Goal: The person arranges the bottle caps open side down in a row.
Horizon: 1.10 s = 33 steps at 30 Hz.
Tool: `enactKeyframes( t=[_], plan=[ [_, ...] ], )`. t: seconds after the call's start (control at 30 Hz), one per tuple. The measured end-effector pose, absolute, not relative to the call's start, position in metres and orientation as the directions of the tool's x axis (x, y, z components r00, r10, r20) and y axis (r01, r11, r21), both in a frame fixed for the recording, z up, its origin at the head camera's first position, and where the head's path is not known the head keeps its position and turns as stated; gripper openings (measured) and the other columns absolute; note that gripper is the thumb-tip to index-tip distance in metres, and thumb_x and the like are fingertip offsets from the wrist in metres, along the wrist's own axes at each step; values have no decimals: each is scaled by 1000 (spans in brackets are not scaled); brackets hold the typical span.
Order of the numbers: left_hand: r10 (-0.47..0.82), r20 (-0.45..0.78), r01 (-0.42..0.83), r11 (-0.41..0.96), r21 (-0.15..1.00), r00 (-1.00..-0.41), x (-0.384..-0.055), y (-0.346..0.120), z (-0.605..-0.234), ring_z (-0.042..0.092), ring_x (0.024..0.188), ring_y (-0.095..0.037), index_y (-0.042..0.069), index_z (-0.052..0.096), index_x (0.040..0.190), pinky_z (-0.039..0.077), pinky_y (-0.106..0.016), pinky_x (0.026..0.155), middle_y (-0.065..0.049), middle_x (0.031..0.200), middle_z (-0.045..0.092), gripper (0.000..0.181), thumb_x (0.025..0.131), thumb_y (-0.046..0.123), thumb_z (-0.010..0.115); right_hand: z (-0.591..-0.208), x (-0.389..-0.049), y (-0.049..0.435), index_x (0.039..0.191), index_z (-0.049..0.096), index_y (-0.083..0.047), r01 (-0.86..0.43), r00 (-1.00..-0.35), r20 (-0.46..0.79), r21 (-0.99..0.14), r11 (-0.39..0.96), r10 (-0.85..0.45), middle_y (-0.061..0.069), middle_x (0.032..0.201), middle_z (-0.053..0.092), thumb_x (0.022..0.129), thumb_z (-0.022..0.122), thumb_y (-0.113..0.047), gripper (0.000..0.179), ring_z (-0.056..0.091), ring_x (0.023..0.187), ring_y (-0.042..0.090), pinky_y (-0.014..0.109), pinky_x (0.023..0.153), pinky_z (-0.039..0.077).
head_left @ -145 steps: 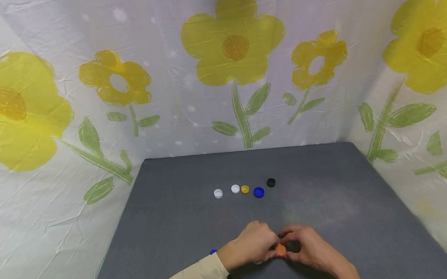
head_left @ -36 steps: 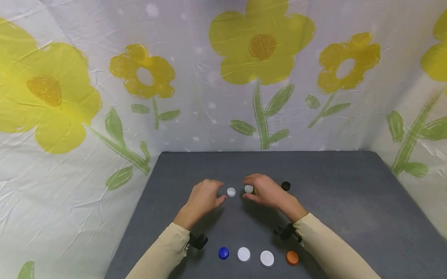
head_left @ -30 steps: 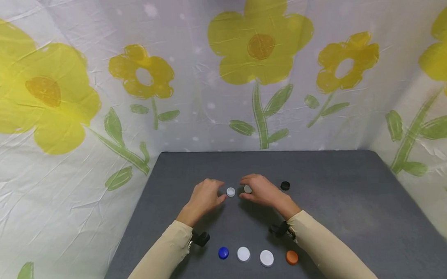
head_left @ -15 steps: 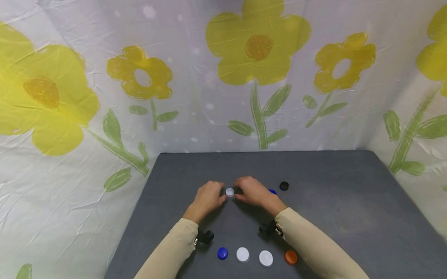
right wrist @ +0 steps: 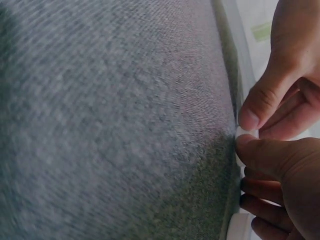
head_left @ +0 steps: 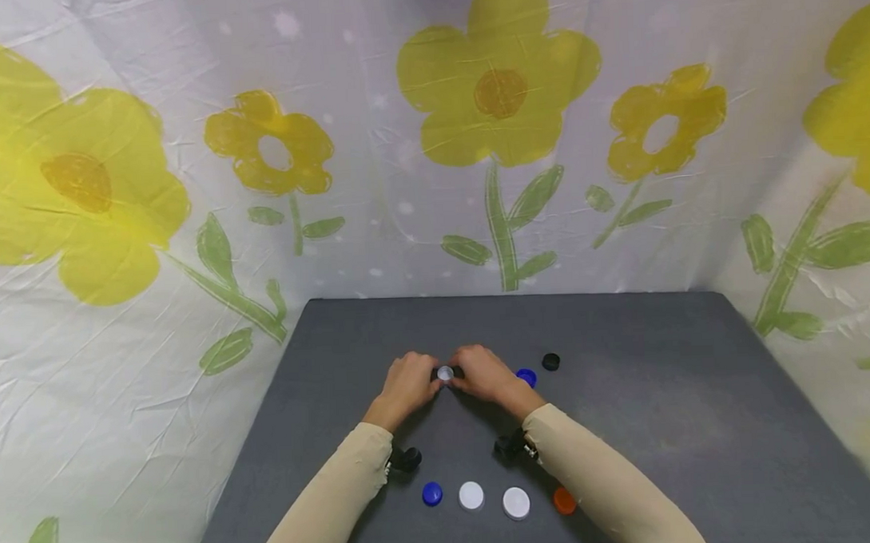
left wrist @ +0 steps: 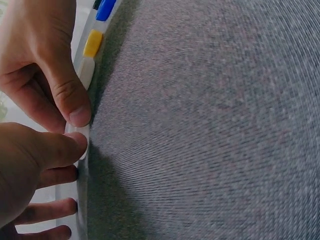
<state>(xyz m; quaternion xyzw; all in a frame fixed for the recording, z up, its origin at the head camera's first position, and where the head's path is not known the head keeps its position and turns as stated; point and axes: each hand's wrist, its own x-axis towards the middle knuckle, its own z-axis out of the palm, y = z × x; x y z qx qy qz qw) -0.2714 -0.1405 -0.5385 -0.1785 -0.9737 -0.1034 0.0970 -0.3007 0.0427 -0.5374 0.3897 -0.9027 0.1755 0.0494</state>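
A small white bottle cap (head_left: pixel 446 373) lies hollow side up at the left end of the back row. My left hand (head_left: pixel 408 383) grips its left side and my right hand (head_left: pixel 482 374) its right side, the thumbs nearly meeting in both wrist views. Behind the right hand, a yellow cap (left wrist: pixel 93 43) and a second white cap (left wrist: pixel 87 73) show only from the side. To its right are a blue cap (head_left: pixel 527 377) and a black cap (head_left: pixel 551 362).
Nearer the front of the grey table (head_left: pixel 627 424), a blue cap (head_left: pixel 431 494), two white caps, one left (head_left: pixel 471 496) and one right (head_left: pixel 517 503), and an orange cap (head_left: pixel 564 501) form a row, tops up. The right sleeve partly covers the orange one. A flowered curtain (head_left: pixel 377 249) encloses the table.
Earlier both hands were on the orange cap near the front; they have since moved to the back row. Over the last second the right hand slid left onto the white cap, uncovering the blue one.
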Motion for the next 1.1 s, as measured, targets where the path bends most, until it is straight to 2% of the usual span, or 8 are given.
enactKeyframes(
  t=[0.23, 0.5, 0.9, 1.1],
  plan=[
    [326, 244, 373, 911, 177, -913, -271, -140, -540, 72, 85, -29, 21, 79, 91, 52, -53, 74, -3, 89, 77, 12, 81, 29, 83, -535, -299, 42, 100, 77, -9, -719, -694, 227, -279, 637, -683, 5, 100, 74, 89, 77, -24, 18, 70, 95, 23, 41, 83, 55],
    [342, 227, 380, 913, 150, -912, -264, -140, -531, 72, 88, -28, 23, 80, 102, 52, -51, 77, -3, 95, 78, 20, 83, 31, 81, -526, -291, 45, 101, 78, -8, -733, -680, 257, -285, 618, -687, 7, 108, 74, 88, 78, -19, 17, 69, 102, 26, 42, 89, 55],
    [399, 277, 425, 904, 39, -874, -245, -139, -513, 71, 80, -25, 24, 79, 96, 52, -47, 71, 1, 86, 77, 15, 83, 31, 82, -512, -272, 51, 104, 77, -6, -751, -660, 294, -259, 608, -691, 9, 115, 72, 86, 79, -18, 21, 68, 108, 27, 42, 93, 54],
    [428, 313, 455, 890, 16, -848, -232, -140, -507, 70, 77, -24, 24, 79, 101, 51, -44, 68, 3, 87, 77, 20, 83, 34, 82, -503, -260, 55, 105, 77, -6, -750, -661, 306, -281, 598, -685, 9, 115, 72, 86, 80, -21, 24, 68, 108, 26, 42, 92, 54]
  ],
)
